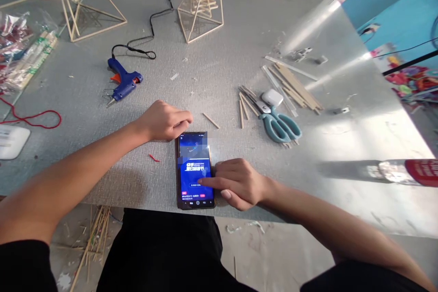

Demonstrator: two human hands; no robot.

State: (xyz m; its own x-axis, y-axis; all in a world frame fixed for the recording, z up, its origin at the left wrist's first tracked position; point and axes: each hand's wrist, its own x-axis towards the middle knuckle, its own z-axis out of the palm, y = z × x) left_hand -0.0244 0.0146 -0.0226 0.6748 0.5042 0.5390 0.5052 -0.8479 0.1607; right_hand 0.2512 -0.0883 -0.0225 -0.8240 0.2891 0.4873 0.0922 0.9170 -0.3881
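Note:
A smartphone (pixel 195 175) with a blue screen lies face up at the table's near edge. My right hand (pixel 239 182) rests along its right side; the index finger is stretched out onto the lower screen, and the other fingers are partly curled. Just beyond the phone's top left corner, my left hand (pixel 167 121) rests on the table with its fingers folded in and nothing visible in them. Past that hand lies a short wooden stick (pixel 211 120). A scrap of red string (pixel 153 158) sits left of the phone.
A blue glue gun (pixel 125 80) lies at left, its cord running back. Two stick pyramids (pixel 99 26) stand behind. Teal-handled scissors (pixel 280 125), a white earbud case (pixel 272 97) and wooden strips (pixel 294 84) lie at right. A red-labelled bottle (pixel 419 172) lies near the right edge.

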